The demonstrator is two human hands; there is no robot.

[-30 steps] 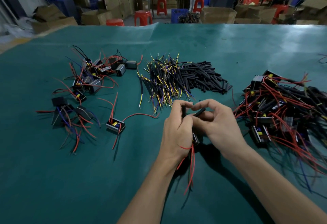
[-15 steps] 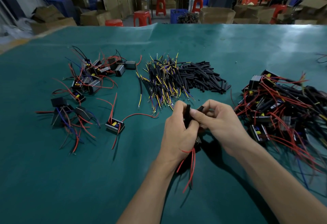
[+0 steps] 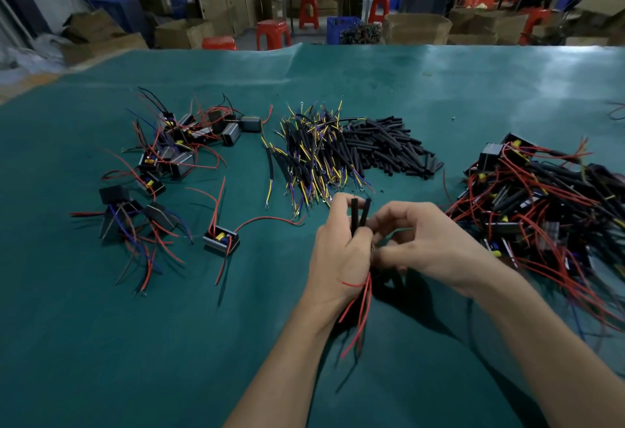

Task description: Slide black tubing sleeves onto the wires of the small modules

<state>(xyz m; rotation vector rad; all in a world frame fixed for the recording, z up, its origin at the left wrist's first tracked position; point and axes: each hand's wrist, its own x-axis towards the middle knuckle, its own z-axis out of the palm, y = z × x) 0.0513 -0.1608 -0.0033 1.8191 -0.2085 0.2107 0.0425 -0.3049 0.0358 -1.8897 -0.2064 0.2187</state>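
Green table point(image 3: 169, 343): hands pinch two straight matte-black sleeves point(image 3: 359, 214).

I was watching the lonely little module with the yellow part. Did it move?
No. The lone module lies on the green mat exactly as before, below and right of the left module pile, its red wire curling toward the left hand.

Teal-covered table point(image 3: 439, 89) with piles of wired parts.

Taking the heap of loose black tubing sleeves point(image 3: 389, 150) as the landmark: touching its left edge lies a tangle of sleeved yellow and purple wires point(image 3: 311, 160). Further left is a cluster of small modules point(image 3: 189, 140) with red leads, and nearer the viewer from those, one lone module point(image 3: 221, 241). Well to the right of the sleeves sits a big heap of modules with red wires point(image 3: 548, 204).
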